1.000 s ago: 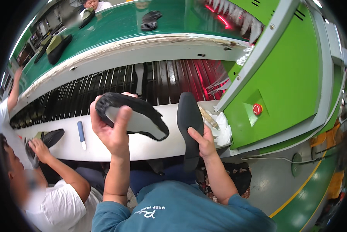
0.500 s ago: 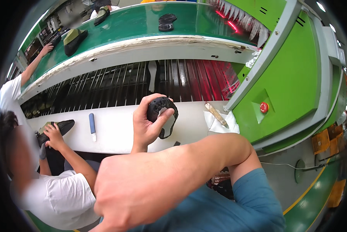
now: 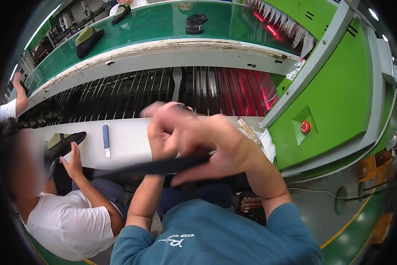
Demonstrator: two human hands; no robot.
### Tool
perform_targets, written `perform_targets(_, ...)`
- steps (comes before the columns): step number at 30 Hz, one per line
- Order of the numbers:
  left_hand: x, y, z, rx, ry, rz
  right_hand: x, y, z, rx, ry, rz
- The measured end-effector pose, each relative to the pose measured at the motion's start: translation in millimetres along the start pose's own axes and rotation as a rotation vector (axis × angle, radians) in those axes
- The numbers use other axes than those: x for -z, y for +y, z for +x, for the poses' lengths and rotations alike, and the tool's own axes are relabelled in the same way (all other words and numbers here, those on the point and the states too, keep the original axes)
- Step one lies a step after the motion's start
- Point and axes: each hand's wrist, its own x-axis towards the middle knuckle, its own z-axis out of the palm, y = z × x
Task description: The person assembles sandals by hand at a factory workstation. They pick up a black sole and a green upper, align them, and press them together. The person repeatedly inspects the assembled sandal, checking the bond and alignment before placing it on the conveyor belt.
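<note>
My left hand (image 3: 161,137) is closed at the white ledge, fingers curled around a black shoe sole (image 3: 184,106) of which only a small dark edge shows. My right hand (image 3: 225,145) overlaps it from the right, blurred by motion. From its fingers a long, flat, dark strip-like piece (image 3: 158,167) stretches leftward, passing in front of my left wrist. Smearing hides what kind of piece it is. The right hand covers most of the sole.
A blue-handled tool (image 3: 106,140) lies on the white ledge (image 3: 134,143). A taped stick (image 3: 249,130) rests by white cloth near the green machine (image 3: 326,106). At left a co-worker handles a dark shoe (image 3: 66,143). Several shoe parts sit on the green belt (image 3: 150,28).
My right arm has swung back from the lower left, bringing the dark strip-like piece to my left hand. The left hand still holds the sole, now mostly hidden. The co-worker's hand at far left has withdrawn.
</note>
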Motion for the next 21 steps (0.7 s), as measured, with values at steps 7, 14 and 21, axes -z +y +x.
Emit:
perform_targets(7,-1,57,28,-0.302,-0.089,-0.138,2,69,-124,-0.350,0.891,0.496)
perform_targets(14,-15,50,-37,-0.347,-0.439,0.200,-10,90,-159,-0.539,1.036,0.442)
perform_targets(21,-36,25,-134,-0.436,-0.761,0.352,-7,96,-152,-0.536,0.981,0.452)
